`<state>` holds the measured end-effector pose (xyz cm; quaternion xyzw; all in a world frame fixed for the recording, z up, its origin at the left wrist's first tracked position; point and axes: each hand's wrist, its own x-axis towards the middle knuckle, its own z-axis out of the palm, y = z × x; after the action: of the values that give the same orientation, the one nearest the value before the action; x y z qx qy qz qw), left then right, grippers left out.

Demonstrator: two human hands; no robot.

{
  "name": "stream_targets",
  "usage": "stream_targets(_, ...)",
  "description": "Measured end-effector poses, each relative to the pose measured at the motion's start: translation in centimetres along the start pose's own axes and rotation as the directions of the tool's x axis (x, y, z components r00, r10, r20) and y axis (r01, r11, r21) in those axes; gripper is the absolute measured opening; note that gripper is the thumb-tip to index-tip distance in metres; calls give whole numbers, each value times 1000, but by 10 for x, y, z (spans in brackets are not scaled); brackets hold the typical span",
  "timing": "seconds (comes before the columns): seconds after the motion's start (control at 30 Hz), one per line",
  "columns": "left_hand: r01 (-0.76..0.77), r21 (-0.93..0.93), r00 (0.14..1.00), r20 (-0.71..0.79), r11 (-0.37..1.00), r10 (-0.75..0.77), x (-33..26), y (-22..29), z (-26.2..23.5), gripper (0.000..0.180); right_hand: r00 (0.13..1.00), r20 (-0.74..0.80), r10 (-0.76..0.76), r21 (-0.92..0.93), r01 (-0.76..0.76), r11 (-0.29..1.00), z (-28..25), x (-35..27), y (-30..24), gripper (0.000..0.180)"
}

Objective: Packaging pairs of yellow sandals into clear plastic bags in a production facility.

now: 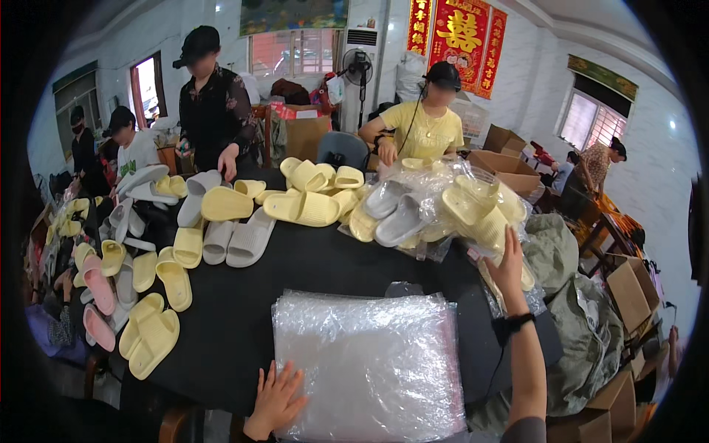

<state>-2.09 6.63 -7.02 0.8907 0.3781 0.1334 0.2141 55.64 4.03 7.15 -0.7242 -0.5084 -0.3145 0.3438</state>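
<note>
My left hand (277,399) lies flat with spread fingers at the lower left edge of a stack of clear plastic bags (365,362). At the right, my right hand (508,269) reaches out with its fingers stretched, against the near side of a pile of bagged slippers. Yellow slippers (476,199) in clear plastic are beside its fingertips, and a bagged grey slipper (399,221) lies further left in the pile. Whether the right fingers press on the plastic is hard to tell. A black band is round my right wrist.
Loose yellow slippers (306,208), grey slippers (251,238) and pink slippers (99,284) spread over the black table (229,317). Two people stand across it, one in black (214,111), one in yellow (428,125). Green sacks (576,325) and cardboard boxes (631,292) crowd the right side.
</note>
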Motion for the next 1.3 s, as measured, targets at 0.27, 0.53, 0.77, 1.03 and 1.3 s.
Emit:
stream_targets(0.27, -25, 25, 999, -29, 999, 25, -3, -13, 12, 68, 314, 581, 751, 791, -436, -430, 88, 1, 122, 48)
stream_targets(0.53, -115, 94, 989, -85, 989, 123, 5, -15, 16, 63, 571, 754, 325, 639, -521, -566, 53, -57, 91, 18)
stream_targets(0.77, -45, 97, 999, -4, 994, 46, 3, -7, 13, 62, 462, 806, 369, 590, -580, -562, -46, -98, -64, 34)
stream_targets(1.03, -59, 81, 998, -21, 995, 60, -1, -4, 4, 62, 478, 878, 13, 397, -713, -577, -101, -176, -181, 32)
stream_targets(1.3, -55, 38, 998, -17, 998, 55, -1, 1, 6, 60, 228, 644, -730, -214, -863, -458, -109, -193, -272, 52)
